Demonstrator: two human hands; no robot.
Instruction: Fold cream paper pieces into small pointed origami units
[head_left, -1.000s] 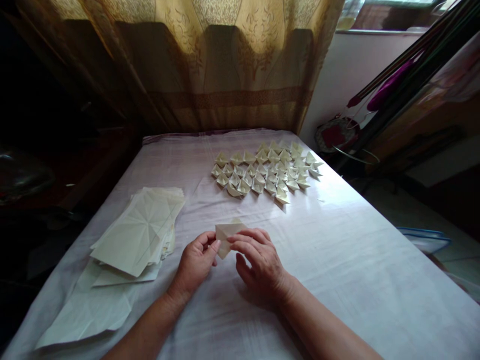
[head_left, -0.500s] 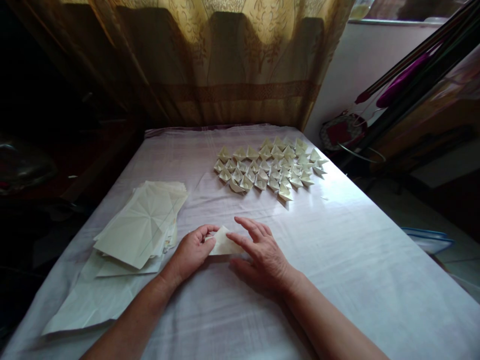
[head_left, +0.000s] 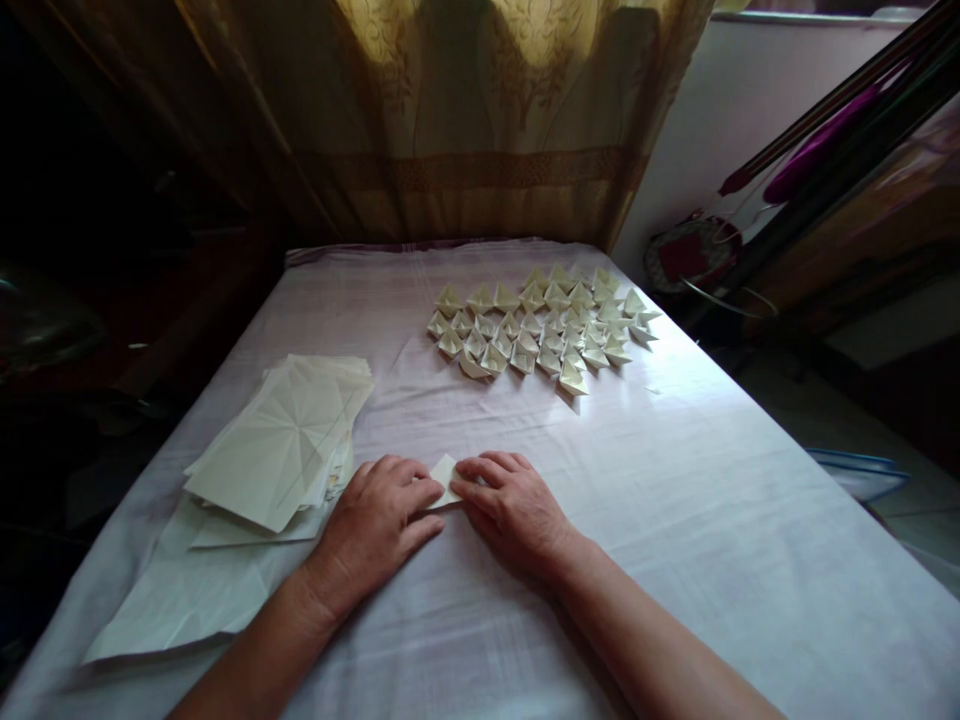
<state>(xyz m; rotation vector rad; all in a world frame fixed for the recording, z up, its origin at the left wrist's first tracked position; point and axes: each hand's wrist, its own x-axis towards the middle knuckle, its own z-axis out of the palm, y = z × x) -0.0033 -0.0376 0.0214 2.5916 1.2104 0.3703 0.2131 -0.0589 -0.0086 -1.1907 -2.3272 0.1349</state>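
Note:
A small folded piece of cream paper (head_left: pixel 444 474) lies on the white cloth of the table (head_left: pixel 675 520) between my hands. My left hand (head_left: pixel 379 520) lies flat on the paper's left part, fingers stretched out and pressing down. The fingertips of my right hand (head_left: pixel 517 505) press its right edge, also flat. Most of the piece is hidden under my fingers. Neither hand grips anything.
A stack of creased cream paper sheets (head_left: pixel 277 450) lies to the left of my hands, with larger sheets (head_left: pixel 180 600) under it. Several small folded paper shapes (head_left: pixel 544 325) sit in rows at the far side. A curtain (head_left: pixel 465 120) hangs behind the table.
The folded paper was held up in both hands' fingertips; it now lies on the cloth and both hands have flattened onto it.

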